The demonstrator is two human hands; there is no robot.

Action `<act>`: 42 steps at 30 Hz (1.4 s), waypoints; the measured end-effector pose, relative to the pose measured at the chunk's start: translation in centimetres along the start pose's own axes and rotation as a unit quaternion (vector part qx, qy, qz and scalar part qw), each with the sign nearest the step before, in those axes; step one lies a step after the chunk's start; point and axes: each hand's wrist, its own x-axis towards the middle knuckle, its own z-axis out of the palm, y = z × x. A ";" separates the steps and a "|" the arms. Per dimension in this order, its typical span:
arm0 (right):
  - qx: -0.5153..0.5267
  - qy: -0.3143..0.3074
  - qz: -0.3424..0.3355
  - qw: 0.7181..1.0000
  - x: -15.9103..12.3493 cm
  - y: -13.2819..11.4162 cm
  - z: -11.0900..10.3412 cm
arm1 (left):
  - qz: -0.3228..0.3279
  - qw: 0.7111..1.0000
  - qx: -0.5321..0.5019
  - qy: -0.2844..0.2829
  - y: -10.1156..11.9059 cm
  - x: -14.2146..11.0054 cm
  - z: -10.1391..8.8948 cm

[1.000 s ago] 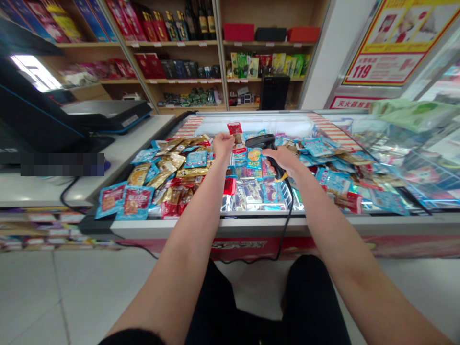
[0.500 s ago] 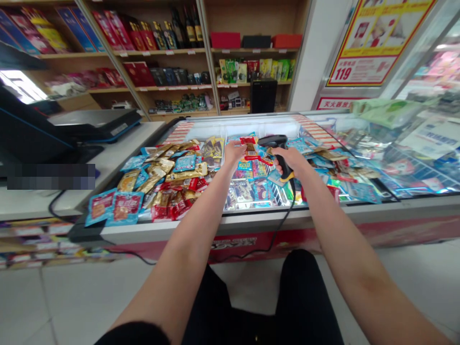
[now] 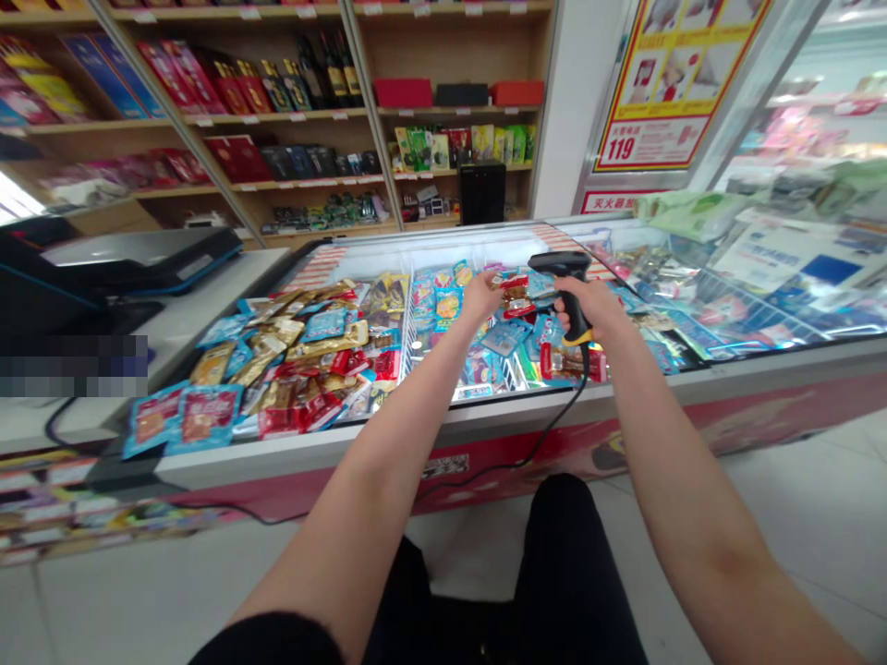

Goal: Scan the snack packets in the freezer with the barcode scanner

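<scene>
While hand (image 3: 590,307) grips, barcode scanner (image 3: 563,266) points left

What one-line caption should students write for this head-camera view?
Right hand grips a corded barcode scanner over snack packets in a chest freezer; left hand is beside a red packet.

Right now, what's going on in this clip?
A person is working over a shop's chest freezer, which is heaped with blue and gold snack packets. Their right hand grips a black corded barcode scanner. Their left hand is right beside a small red packet near the scanner; whether it grips the packet is hard to tell.
</scene>
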 end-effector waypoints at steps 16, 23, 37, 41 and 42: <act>-0.038 -0.109 0.024 0.993 0.1 1.0 11.1 | -0.004 0.917 0.398 0.020 -2.7 -3.3 -14.9; -0.051 -0.167 0.048 0.983 1.3 1.6 15.7 | -0.030 0.870 0.490 0.048 -3.6 -9.1 -22.7; -0.006 -0.183 0.060 0.981 2.8 2.9 16.5 | -0.053 0.826 0.558 -0.054 -5.6 -12.1 -23.5; -0.006 -0.163 0.062 0.985 3.2 2.6 16.2 | -0.021 0.841 0.539 -0.045 -6.1 -9.2 -21.5; -0.006 -0.160 0.060 0.985 3.3 2.4 16.2 | -0.013 0.845 0.533 -0.042 -6.2 -8.6 -21.0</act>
